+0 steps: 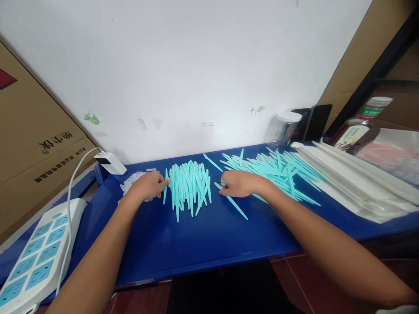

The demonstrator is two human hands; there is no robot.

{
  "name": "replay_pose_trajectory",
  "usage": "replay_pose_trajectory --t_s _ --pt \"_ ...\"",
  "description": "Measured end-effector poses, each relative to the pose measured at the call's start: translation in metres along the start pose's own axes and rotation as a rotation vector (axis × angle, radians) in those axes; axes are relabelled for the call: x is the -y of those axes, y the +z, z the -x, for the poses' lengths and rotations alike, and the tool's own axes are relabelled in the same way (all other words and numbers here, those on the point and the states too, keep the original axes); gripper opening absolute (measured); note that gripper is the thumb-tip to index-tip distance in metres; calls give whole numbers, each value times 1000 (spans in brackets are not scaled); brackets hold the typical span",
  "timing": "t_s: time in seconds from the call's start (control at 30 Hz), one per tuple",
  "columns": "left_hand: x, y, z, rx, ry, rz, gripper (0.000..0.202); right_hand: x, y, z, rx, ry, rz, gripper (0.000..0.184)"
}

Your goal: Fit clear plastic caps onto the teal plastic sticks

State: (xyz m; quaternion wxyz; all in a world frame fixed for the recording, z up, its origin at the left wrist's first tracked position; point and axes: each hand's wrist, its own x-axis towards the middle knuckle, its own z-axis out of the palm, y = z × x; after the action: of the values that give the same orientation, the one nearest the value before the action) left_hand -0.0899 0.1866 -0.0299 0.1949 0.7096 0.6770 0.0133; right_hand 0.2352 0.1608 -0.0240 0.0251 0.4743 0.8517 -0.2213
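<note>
A neat pile of turquoise plastic sticks (190,185) lies on the blue table (196,240). My left hand (149,185) rests at the pile's left edge, fingers curled, fingertips touching the sticks. My right hand (238,183) sits just right of the pile, fingers closed on one or two turquoise sticks (234,203) that poke out toward me. A larger, looser heap of the same sticks (275,168) spreads out behind and to the right of my right hand.
A white power strip (39,255) with its cable and a white adapter (109,162) lie at the left. Crumpled clear plastic (132,181) sits behind my left hand. Stacked white packets (353,179), a clear jar (284,128), a bottle (356,126) and cardboard boxes (32,144) ring the table.
</note>
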Motion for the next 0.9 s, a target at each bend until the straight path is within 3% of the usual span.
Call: replay_pose_trajectory --t_s 0.23,0.33,0.43,0.7,0.8,0.9 --pt "3 8 -7 36 91 91 68 -11 4 -16 -271 153 16 34" --pt "4 3 -2 34 88 40 67 -8 10 -20 -242 191 13 33" --pt "7 -1 4 126 52 -9 60 -4 15 -22 -211 193 13 31" --pt "2 -14 16 277 251 90 46 -5 15 -22 -217 169 25 30" --pt "3 -21 14 181 207 112 40 -6 15 -23 -218 187 39 29" --pt "12 -19 5 -15 19 -75 35 -7 16 -23 -212 194 39 29"
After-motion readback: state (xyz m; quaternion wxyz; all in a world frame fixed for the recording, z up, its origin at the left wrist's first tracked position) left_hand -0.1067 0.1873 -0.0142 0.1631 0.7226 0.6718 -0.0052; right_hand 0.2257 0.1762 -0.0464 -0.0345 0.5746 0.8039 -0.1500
